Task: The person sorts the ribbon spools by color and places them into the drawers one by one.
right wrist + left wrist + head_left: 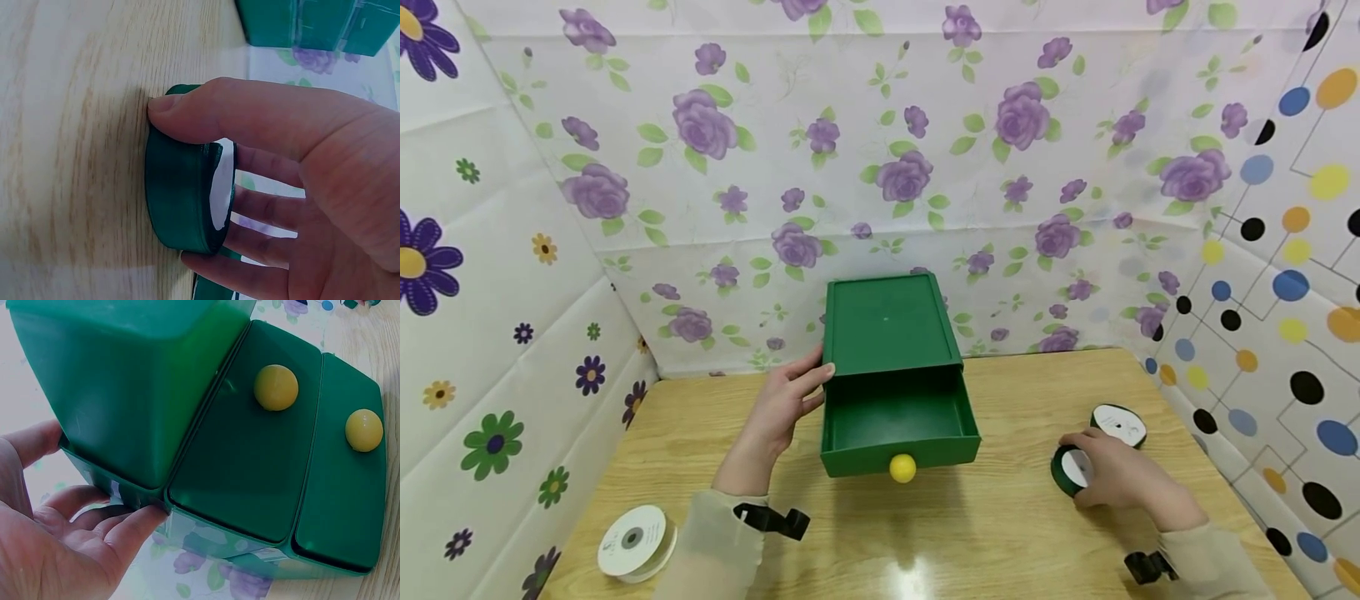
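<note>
A green drawer cabinet (895, 321) has its top drawer (887, 412) pulled out, with nothing visible inside and a yellow round knob (902, 468) on its front. My left hand (778, 404) rests against the cabinet's left side, thumb at the top front corner. In the left wrist view, two lower drawers with yellow knobs (276, 387) are closed. At the right, my right hand (1120, 471) grips a spool of dark green ribbon (181, 187), thumb across the ribbon and fingers on the other side. A second green ribbon spool (1120, 423) lies just behind that hand.
White ribbon spools (634, 542) are at the front left of the wooden table (1000, 533). A flowered cloth (820, 192) hangs behind the cabinet, with patterned cloths at both sides.
</note>
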Available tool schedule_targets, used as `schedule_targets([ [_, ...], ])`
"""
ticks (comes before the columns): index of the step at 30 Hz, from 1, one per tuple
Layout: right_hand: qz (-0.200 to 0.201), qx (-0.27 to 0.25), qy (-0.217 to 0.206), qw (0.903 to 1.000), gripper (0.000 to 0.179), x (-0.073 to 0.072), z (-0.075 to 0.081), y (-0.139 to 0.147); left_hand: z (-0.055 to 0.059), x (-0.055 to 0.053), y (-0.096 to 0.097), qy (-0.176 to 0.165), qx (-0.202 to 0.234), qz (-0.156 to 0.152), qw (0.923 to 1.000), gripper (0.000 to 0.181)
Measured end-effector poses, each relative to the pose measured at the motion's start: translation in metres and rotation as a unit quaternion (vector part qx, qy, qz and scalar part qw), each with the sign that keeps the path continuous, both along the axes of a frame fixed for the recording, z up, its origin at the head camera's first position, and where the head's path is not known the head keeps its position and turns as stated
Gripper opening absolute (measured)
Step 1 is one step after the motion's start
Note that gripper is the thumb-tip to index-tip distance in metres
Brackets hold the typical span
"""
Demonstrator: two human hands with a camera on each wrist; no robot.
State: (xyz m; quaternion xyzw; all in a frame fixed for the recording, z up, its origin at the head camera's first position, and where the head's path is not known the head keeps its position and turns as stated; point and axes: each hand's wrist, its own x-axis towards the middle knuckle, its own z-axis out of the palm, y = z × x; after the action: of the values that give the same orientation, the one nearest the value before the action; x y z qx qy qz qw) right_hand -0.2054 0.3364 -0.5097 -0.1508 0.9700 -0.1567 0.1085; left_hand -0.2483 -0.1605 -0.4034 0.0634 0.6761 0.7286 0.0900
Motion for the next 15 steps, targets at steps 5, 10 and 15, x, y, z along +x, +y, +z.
schedule_targets([
  [5, -0.006, 0.002, 0.005, 1.0, 0.083, 0.0009, 0.0001, -0.0003, 0.0, -0.0002, 0.0006, 0.004, 0.005, 0.003, 1.0, 0.065],
  [10, -0.011, -0.007, 0.004, 0.9999, 0.084, 0.0031, 0.002, -0.001, -0.0004, 0.0001, 0.0002, 0.004, 0.003, 0.002, 1.0, 0.066],
  [15, -0.018, -0.024, -0.003, 0.9995, 0.086, 0.0045, 0.0019, 0.0002, -0.0005, 0.0005, -0.0004, 0.003, 0.004, 0.001, 1.0, 0.067],
])
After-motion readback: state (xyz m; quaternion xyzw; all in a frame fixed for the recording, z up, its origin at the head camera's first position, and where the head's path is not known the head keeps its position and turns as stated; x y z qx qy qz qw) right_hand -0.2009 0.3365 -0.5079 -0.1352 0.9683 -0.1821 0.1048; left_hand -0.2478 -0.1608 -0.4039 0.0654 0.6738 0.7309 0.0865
